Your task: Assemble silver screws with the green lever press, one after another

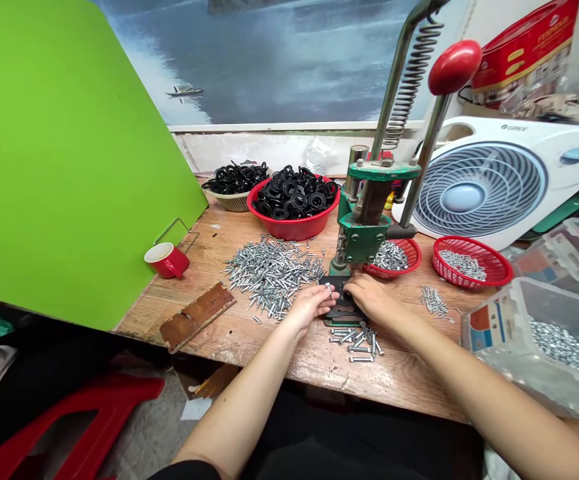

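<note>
A green hand press [364, 240] with a red-knobbed lever stands before me. At the left of its black base plate [344, 313], my left hand [313, 305] pinches a small silver bolt [328, 288] between thumb and fingers. My right hand [369, 297] is at the right of the base, beneath the press head, with its fingers curled together. Something dark lies at those fingertips, too hidden to name. Finished-looking metal bolt pieces [361, 359] lie loosely in front of the base. Left of the press spreads a large heap of silver bolts [274, 270].
Behind the heap stands a red bowl [294, 230] of black rings, beside a beige basket [234, 202]. Red baskets [500, 272] of small metal parts sit rightward, near a clear plastic box [489, 353] and a white fan [469, 193]. A red mug [169, 263] and wooden board [198, 316] lie left.
</note>
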Tool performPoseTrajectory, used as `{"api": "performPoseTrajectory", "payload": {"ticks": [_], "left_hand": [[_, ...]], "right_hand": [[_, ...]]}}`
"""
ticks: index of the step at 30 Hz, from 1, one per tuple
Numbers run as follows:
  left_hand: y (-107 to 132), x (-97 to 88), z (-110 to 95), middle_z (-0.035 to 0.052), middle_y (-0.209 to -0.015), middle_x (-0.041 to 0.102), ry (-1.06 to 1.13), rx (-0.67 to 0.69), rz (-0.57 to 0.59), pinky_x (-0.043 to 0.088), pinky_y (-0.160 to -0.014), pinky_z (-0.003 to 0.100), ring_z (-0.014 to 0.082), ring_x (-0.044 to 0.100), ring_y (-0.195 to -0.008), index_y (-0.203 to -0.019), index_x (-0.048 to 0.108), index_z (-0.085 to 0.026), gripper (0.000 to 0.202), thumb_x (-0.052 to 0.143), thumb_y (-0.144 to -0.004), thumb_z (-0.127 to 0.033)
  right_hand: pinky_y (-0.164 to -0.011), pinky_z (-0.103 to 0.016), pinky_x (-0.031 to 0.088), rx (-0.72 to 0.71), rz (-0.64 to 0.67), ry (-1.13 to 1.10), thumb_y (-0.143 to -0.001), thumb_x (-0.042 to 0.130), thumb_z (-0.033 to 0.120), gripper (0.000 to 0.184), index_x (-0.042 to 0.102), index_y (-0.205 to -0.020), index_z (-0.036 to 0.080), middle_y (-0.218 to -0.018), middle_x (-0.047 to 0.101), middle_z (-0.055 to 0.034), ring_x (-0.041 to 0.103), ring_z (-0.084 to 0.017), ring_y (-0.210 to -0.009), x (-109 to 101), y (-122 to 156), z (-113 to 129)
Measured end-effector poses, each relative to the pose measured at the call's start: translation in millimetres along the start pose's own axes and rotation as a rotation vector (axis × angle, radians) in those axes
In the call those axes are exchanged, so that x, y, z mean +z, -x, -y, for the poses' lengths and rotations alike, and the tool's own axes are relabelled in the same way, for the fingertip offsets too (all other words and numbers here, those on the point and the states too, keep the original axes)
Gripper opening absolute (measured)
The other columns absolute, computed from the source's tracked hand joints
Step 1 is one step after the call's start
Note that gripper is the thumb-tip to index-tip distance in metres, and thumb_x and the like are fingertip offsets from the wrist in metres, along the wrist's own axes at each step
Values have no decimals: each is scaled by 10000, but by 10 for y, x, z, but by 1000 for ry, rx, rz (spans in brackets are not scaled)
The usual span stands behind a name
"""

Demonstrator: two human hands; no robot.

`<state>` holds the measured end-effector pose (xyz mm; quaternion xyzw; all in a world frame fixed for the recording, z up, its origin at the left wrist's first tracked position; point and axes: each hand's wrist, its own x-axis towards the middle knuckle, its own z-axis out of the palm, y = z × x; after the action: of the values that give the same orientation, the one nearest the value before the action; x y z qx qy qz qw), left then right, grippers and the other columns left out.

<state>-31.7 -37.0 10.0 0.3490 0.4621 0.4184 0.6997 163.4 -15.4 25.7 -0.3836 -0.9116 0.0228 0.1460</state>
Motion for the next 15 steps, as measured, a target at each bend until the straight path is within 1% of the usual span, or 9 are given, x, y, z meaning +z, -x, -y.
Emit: {"api": "performPoseTrajectory", "payload": {"ticks": [5,7,10,13,15], "left_hand": [[-86,86,-24,87,-950,669,-72,43,-27,421,-615,173,97,606,-732,-973,622,-148,340,650,-699,-346],[-135,114,-31,73,-927,667,-106,92,-43,409,-618,177,99,592,-735,-957,633,-147,339,653,-686,-350],[-212,145,-35,44,-842,657,-150,182,-62,393,-605,184,99,565,-703,-922,645,-142,330,656,-668,-352],[-272,178,-47,26,-802,643,-172,264,-50,386,-602,193,98,544,-682,-905,650,-143,317,640,-676,-362],[-301,211,-60,24,-813,644,-179,306,-44,386,-608,197,95,535,-671,-918,652,-148,312,626,-688,-357]], "right_hand": [[-833,-318,417,51,9,8,-871,361,219,255,554,-1033,183,-978,546,-78,439,-184,-1000,-33,-45,32],[-848,-328,415,77,17,22,-864,361,210,252,557,-1018,171,-982,542,-87,438,-191,-1006,-31,-65,44],[-872,-338,413,117,2,-4,-857,365,208,254,552,-1023,167,-1012,528,-96,446,-193,-1013,13,-64,44],[-928,-347,388,164,-46,-108,-838,398,232,299,501,-1110,162,-1123,491,-103,440,-198,-1070,85,-42,25],[-961,-343,367,203,-61,-202,-800,438,216,398,430,-1191,148,-1193,460,-107,435,-200,-1105,136,-39,12]]}}
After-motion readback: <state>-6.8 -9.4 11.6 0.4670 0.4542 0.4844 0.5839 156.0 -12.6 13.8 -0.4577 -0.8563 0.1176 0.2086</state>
